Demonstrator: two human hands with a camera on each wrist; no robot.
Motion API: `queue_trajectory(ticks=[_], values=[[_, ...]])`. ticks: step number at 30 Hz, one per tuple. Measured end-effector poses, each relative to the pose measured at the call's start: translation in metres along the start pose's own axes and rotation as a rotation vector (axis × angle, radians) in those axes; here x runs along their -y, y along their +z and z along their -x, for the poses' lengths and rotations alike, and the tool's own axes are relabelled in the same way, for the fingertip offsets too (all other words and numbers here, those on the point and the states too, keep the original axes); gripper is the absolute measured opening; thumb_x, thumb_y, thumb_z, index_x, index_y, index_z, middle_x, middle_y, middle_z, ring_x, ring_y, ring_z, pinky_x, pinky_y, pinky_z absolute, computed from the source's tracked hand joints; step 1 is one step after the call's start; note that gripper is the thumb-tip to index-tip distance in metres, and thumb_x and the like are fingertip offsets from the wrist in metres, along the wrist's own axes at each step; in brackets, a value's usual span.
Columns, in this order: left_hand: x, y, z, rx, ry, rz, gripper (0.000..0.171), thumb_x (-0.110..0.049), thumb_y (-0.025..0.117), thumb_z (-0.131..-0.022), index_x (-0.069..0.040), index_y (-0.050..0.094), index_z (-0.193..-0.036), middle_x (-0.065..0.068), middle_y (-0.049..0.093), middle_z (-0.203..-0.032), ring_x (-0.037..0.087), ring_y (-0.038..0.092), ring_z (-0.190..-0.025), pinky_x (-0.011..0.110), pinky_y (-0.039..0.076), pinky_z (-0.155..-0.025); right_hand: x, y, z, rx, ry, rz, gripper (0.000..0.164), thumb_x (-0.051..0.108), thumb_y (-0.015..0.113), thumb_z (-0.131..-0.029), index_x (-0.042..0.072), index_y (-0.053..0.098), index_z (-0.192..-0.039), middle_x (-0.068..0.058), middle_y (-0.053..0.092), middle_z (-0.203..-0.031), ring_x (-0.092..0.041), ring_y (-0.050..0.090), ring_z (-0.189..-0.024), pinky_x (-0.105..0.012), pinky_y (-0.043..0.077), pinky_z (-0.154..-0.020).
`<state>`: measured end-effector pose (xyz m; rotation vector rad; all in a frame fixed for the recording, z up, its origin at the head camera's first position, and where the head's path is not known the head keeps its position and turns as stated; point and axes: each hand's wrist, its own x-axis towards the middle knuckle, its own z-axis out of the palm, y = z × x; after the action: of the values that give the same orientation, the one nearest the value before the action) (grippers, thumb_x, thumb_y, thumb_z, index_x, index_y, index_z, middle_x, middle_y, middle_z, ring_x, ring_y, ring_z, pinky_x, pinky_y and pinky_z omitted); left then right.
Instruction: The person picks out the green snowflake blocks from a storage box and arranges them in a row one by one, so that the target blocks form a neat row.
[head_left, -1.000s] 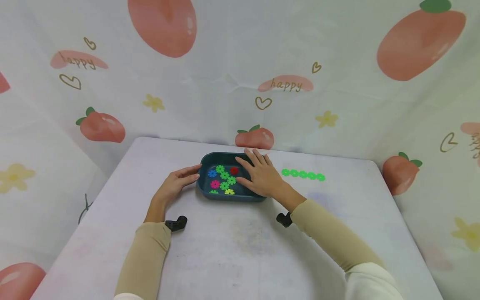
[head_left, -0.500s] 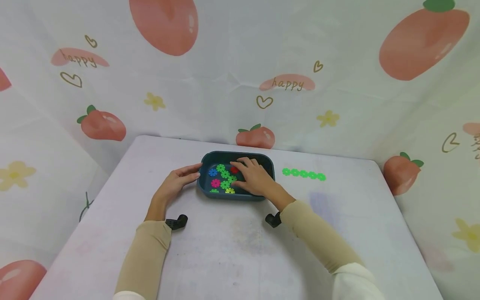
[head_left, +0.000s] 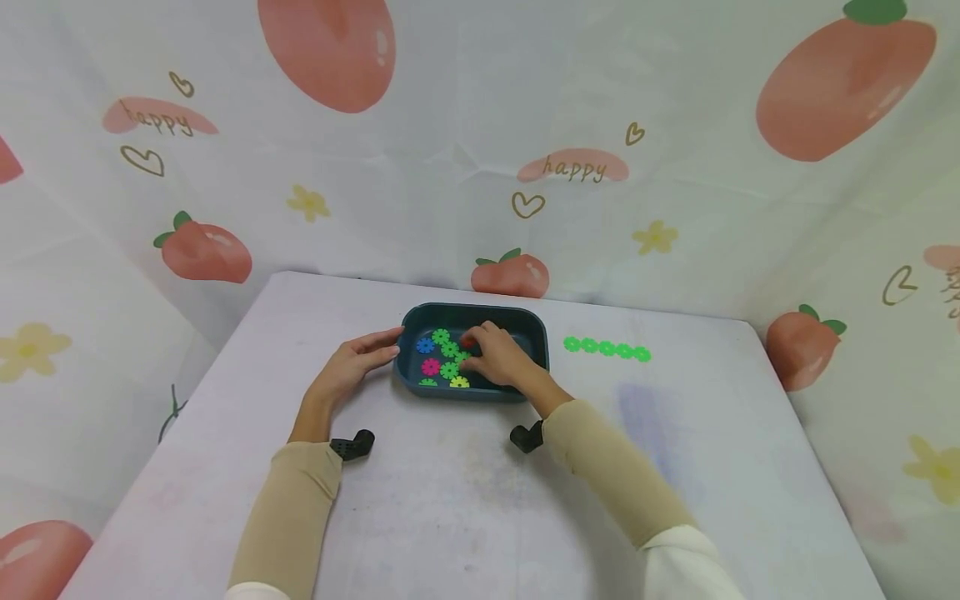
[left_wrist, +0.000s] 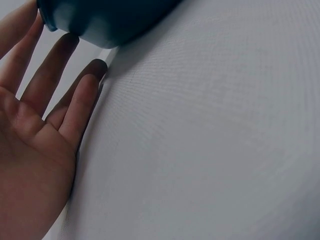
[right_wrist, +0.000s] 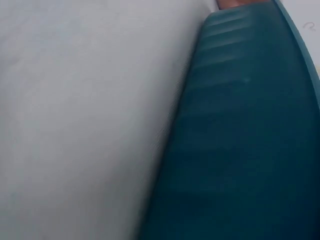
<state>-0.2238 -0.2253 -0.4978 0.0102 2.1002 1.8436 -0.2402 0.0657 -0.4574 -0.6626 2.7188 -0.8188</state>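
Observation:
A dark teal tray (head_left: 517,395) stands toward the back of the table with snowflake-shaped plastic discs in it. Several green discs (head_left: 449,371) lie joined or touching, near a blue disc (head_left: 425,345), a pink disc (head_left: 431,367) and a yellow disc (head_left: 460,382). My right hand (head_left: 504,358) reaches into the tray, thumb and forefinger apart around a green disc, partly covering a red disc (head_left: 468,342). At the tray's left end, the nearly straight fingers of my left hand (head_left: 347,371) touch the wall. The right wrist view shows only the tray's outer side (right_wrist: 235,125).
Right of the tray, a straight row of several green discs (head_left: 607,348) lies on the white table (head_left: 450,517). A printed cloth (head_left: 420,183) hangs behind the table's back edge. Black wrist cameras (head_left: 527,437) sit on both forearms.
My right hand has moved left and down into the tray, its spread fingers bending toward the green and red discs. The left hand has stayed at the tray's left end.

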Motion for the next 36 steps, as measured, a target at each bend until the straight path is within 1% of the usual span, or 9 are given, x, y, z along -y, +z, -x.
queue_trajectory(ticks=[4,8,13,19,23,27,31,36], values=[[0.002,0.000,-0.001,0.001,0.000,-0.006,0.064,-0.042,0.074,-0.093,-0.019,0.054,-0.149,0.003,0.047,-0.160,0.023,0.038,-0.151,0.047,0.028,-0.128,0.000,0.003,-0.005,0.014,0.035,-0.065,0.040,0.022,0.076,-0.094,0.003,0.065,-0.128,-0.015,0.061,-0.122,-0.027,0.057,-0.112,-0.043,0.052,-0.103],[0.002,-0.001,0.000,0.000,0.003,-0.007,0.063,-0.042,0.074,-0.093,-0.020,0.054,-0.149,0.003,0.047,-0.160,0.023,0.038,-0.151,0.048,0.028,-0.128,-0.001,0.008,-0.009,0.010,0.075,-0.104,0.038,0.019,0.075,-0.094,0.002,0.066,-0.126,-0.015,0.064,-0.118,-0.026,0.058,-0.108,-0.042,0.053,-0.101],[0.002,-0.001,0.002,0.001,0.002,-0.019,0.063,-0.043,0.073,-0.093,-0.021,0.054,-0.149,0.003,0.046,-0.161,0.023,0.038,-0.151,0.048,0.028,-0.128,0.000,0.013,-0.011,-0.008,0.109,-0.089,0.034,0.018,0.075,-0.094,0.000,0.068,-0.123,-0.015,0.069,-0.114,-0.025,0.061,-0.102,-0.040,0.056,-0.098],[0.000,-0.001,0.001,0.001,0.008,-0.024,0.063,-0.044,0.073,-0.093,-0.022,0.054,-0.149,0.002,0.046,-0.161,0.022,0.038,-0.151,0.048,0.028,-0.128,-0.001,0.014,-0.013,-0.031,0.096,-0.040,0.029,0.014,0.076,-0.092,-0.001,0.069,-0.116,-0.014,0.071,-0.106,-0.023,0.062,-0.093,-0.037,0.057,-0.090],[0.000,0.000,0.002,0.004,0.014,-0.036,0.063,-0.044,0.072,-0.095,-0.022,0.052,-0.150,0.004,0.044,-0.162,0.024,0.037,-0.151,0.050,0.028,-0.128,-0.001,0.015,-0.013,-0.027,0.106,-0.003,0.028,0.014,0.077,-0.091,0.000,0.068,-0.113,-0.012,0.070,-0.106,-0.023,0.061,-0.097,-0.038,0.055,-0.094],[0.000,0.001,0.003,0.001,-0.001,-0.015,0.063,-0.043,0.073,-0.094,-0.021,0.054,-0.149,0.004,0.046,-0.161,0.025,0.038,-0.151,0.049,0.027,-0.128,0.001,0.016,-0.012,-0.022,0.138,0.013,0.027,0.016,0.079,-0.090,0.002,0.066,-0.109,-0.011,0.067,-0.106,-0.023,0.055,-0.101,-0.039,0.053,-0.095],[0.000,0.001,0.002,-0.002,-0.008,0.001,0.063,-0.042,0.074,-0.093,-0.020,0.054,-0.149,0.004,0.046,-0.160,0.025,0.039,-0.150,0.049,0.026,-0.129,0.001,0.016,-0.011,-0.023,0.164,0.002,0.026,0.016,0.079,-0.090,0.003,0.063,-0.106,-0.011,0.064,-0.105,-0.022,0.052,-0.099,-0.038,0.052,-0.091],[0.000,0.001,0.002,-0.010,-0.006,-0.003,0.063,-0.042,0.074,-0.093,-0.021,0.055,-0.148,0.004,0.047,-0.160,0.025,0.039,-0.150,0.050,0.026,-0.129,0.002,0.013,-0.008,-0.019,0.186,-0.049,0.027,0.016,0.078,-0.091,0.006,0.058,-0.105,-0.009,0.063,-0.102,-0.022,0.055,-0.094,-0.036,0.052,-0.088]])
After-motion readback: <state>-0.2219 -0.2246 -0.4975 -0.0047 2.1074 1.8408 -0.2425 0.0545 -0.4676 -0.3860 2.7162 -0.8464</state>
